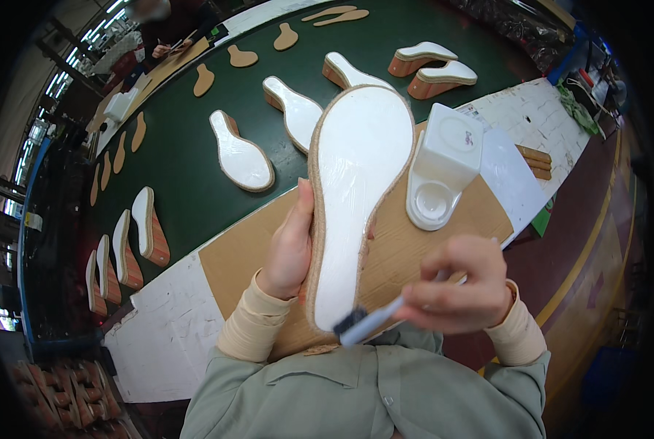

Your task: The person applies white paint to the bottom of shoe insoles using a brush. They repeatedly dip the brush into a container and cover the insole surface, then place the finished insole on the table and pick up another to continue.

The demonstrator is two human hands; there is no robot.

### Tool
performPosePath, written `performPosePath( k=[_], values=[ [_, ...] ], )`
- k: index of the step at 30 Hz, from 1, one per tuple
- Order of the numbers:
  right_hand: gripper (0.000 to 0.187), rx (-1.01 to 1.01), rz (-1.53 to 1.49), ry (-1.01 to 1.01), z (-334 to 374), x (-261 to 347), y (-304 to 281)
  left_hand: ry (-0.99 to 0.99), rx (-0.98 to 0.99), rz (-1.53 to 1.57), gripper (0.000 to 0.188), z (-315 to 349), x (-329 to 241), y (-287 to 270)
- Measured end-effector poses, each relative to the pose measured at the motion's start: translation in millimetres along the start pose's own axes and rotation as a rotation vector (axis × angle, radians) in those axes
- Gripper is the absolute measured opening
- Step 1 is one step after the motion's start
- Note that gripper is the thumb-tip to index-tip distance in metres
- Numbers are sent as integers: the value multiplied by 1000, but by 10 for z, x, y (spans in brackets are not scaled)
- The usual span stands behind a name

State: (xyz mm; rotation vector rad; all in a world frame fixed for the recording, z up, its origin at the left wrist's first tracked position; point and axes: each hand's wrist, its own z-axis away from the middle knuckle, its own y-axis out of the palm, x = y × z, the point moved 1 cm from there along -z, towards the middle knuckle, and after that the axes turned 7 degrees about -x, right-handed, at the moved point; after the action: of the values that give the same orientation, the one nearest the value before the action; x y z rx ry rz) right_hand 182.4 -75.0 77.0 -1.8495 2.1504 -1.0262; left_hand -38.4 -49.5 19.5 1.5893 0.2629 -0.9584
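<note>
A wedge shoe sole [363, 154] with a glossy white top and a cork-brown rim is held up before me. My left hand [289, 245] grips it by its left edge, the thumb along the rim and the other fingers hidden behind. Pinched in my right hand [462, 285] is a small brush [374, 320] with a pale handle. Its dark bristles touch the narrow heel end of the sole. Just beyond my right hand, a white plastic glue dispenser [444, 164] with a round cup at its front stands on a cardboard sheet [250, 263].
More white-topped wedge soles [241, 154] lie on the green conveyor belt [188, 175], with others standing at the left [150, 223]. Flat tan insoles [243, 57] rest along its far side. Across the belt a person [170, 36] works. Brown sticks [535, 161] lie at right.
</note>
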Motion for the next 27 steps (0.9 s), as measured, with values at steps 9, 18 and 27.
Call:
performPosePath(
  k=[9,18,27],
  values=[
    [18,-139,148,22,-86,-126,-52,-126,-141,-304,75,30,58,29],
    [19,-178,155,34,-6,-103,-111,-157,-174,-415,70,125,-4,109],
    [19,-249,270,46,82,-129,-186,-221,-64,-403,69,185,45,-128]
  ],
)
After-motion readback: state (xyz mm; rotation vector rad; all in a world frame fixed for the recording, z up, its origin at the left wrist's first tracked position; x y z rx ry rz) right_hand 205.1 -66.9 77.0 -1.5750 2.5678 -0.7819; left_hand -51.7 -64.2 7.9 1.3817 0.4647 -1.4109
